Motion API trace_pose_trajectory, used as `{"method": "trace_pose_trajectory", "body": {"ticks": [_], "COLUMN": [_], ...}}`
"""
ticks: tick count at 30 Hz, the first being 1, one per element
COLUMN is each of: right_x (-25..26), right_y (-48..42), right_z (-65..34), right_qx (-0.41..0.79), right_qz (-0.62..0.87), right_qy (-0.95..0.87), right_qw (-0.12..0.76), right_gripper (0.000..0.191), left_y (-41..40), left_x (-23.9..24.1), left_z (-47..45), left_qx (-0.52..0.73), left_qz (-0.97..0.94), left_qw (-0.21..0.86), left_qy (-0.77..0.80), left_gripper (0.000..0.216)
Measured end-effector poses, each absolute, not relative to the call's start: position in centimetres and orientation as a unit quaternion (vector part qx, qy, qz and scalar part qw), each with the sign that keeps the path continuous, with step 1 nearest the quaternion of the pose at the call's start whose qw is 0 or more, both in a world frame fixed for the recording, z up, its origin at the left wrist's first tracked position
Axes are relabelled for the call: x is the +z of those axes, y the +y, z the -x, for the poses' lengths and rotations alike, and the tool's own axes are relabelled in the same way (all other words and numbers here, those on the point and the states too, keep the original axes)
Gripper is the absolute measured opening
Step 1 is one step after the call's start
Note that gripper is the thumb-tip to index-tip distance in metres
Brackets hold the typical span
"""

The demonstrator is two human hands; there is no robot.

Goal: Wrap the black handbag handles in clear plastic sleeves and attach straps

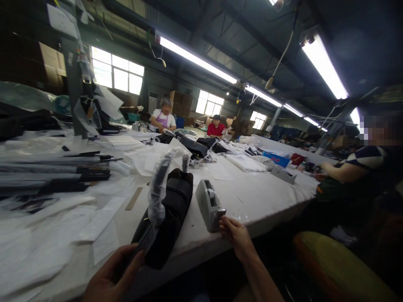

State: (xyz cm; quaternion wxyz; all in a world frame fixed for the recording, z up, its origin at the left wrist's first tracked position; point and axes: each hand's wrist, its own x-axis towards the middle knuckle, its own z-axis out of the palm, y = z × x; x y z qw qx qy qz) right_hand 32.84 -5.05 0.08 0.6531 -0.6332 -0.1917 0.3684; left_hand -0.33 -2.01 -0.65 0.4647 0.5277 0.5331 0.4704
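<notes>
A black handbag [170, 214] rests on the near edge of the white table, its arched handle [157, 188] wrapped in thin translucent film. My left hand [115, 272] is closed on the bag's strap at the near left end, thumb on one side. To the right of the bag stands a grey tape dispenser [208, 205] with a roll inside. At its cutter end, the fingers of my right hand [236, 235] are pinched together on the tape, which is clear and hardly shows.
Dark straps in film [56, 176] and white sheets [47, 247] cover the table's left side. More black bags [192, 147] lie farther back. A second dispenser [283, 174] and a blue box [275, 159] stand right. Co-workers sit across the table; another person [359, 167] is at right, near a stool [340, 268].
</notes>
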Motion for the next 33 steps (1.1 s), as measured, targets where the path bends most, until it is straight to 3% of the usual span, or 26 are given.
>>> {"method": "trace_pose_trajectory", "body": {"ticks": [4,9,14,23,26,31,33], "right_x": [-1.0,1.4,5.1,4.7,4.4,3.6,3.1], "right_y": [-5.9,-7.3,-6.2,-3.1,-3.4,-4.2,-4.4], "right_z": [-31.0,-23.4,-15.8,-13.6,-14.1,-15.0,-15.2], "right_qx": [0.362,0.430,0.481,0.400,0.410,0.580,0.597], "right_qz": [0.637,0.569,0.504,0.625,0.614,0.487,0.482], "right_qy": [-0.197,-0.385,-0.465,-0.466,-0.483,-0.428,-0.411], "right_qw": [0.652,0.586,0.547,0.481,0.471,0.494,0.492], "right_gripper": [0.052,0.033,0.037,0.048,0.048,0.040,0.043], "left_y": [-1.9,-2.0,-2.5,-2.9,-3.0,-2.7,-2.7], "left_x": [-0.7,-0.2,0.0,0.2,0.6,0.8,0.9], "left_z": [0.3,0.1,0.0,0.4,0.6,0.7,0.8], "left_qx": [0.482,0.507,0.510,0.517,0.518,0.441,0.425], "left_qz": [-0.515,-0.508,-0.534,-0.560,-0.527,-0.437,-0.418], "left_qw": [0.478,0.476,0.453,0.437,0.498,0.670,0.702], "left_qy": [0.523,0.509,0.500,0.477,0.455,0.408,0.390], "left_gripper": [0.048,0.043,0.037,0.030,0.031,0.042,0.044]}}
